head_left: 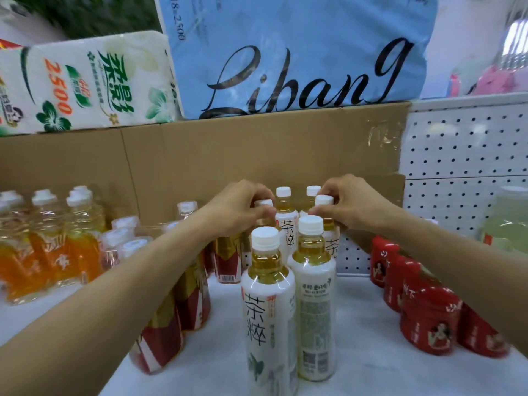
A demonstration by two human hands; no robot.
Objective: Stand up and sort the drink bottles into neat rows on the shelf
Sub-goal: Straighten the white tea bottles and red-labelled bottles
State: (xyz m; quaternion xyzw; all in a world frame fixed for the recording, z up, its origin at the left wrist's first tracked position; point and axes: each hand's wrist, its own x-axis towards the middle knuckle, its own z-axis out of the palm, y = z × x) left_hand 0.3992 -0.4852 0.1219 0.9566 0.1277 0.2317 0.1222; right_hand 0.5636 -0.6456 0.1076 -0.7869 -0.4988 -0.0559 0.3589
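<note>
Six white-labelled tea bottles stand upright at the middle of the white shelf (371, 352), long axes vertical, white caps up, in two files running from 6 o'clock back toward 12; the near left bottle (267, 312) faces its black characters 茶粹 to the camera; the near right bottle (314, 295) shows its back panel, fine print and a square code low down, too small to read; the middle left bottle (286, 224) also shows 茶粹.

The left hand (237, 208) reaches in from 8 o'clock, fingers curled over the cap of a bottle (264, 203) in the left file, mostly hidden beneath it; the right hand (350, 202) reaches in from 4 o'clock, fingertips pinching the cap of a bottle (324, 201) in the right file; both held bottles stand upright.

At 9 o'clock stand orange drink bottles (48, 241), their labels blurred; between them and the tea, red-and-gold labelled bottles (191, 284), one with a barcode; at 3 o'clock a row of red cans (428, 318) with white characters and a small portrait; writing unreadable.

Behind runs a cardboard sheet (228, 155); on top at 11 o'clock lies a tissue pack (85, 81) marked 2500 in orange with green characters; at 12 o'clock a blue pack (300, 52) reads "Libang" in black script, with "2500" printed small at its upper left; at 2 o'clock is white pegboard (463, 155).
</note>
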